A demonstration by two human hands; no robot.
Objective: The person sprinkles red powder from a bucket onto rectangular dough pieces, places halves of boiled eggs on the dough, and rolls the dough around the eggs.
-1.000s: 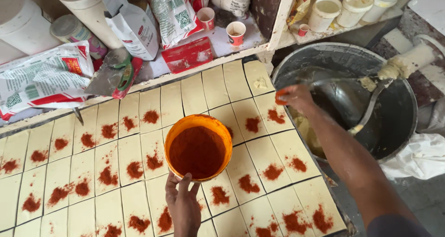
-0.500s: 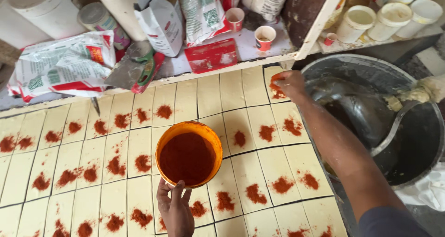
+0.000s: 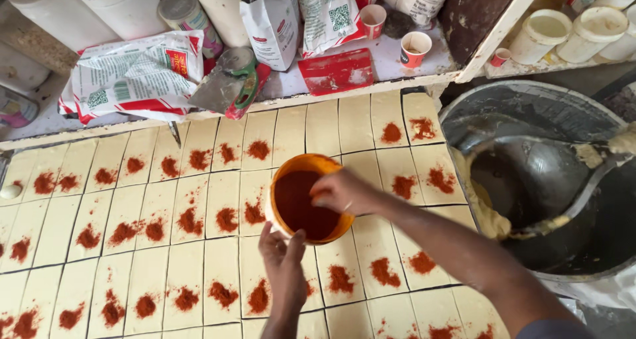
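Note:
An orange bowl [image 3: 286,174] full of dark red powder is held just above a sheet of pale dough [image 3: 159,259] cut into rectangles, most carrying a dab of red powder. My left hand [image 3: 285,259] grips the bowl's near rim from below. My right hand [image 3: 341,192] reaches over the bowl's right rim, fingers pinched together at the powder. A few dough pieces in the back row [image 3: 322,123] are bare.
A large metal mixer bowl [image 3: 530,113] with dough stuck to its hook stands at the right. Behind the dough, a ledge holds flour bags [image 3: 132,74], a scraper [image 3: 228,80], paper cups [image 3: 415,49], white tubs [image 3: 583,27] and a red packet [image 3: 334,70].
My right hand has come back from the far right dough pieces to the bowl. The bowl and my left hand stay over the middle of the dough; the view has shifted.

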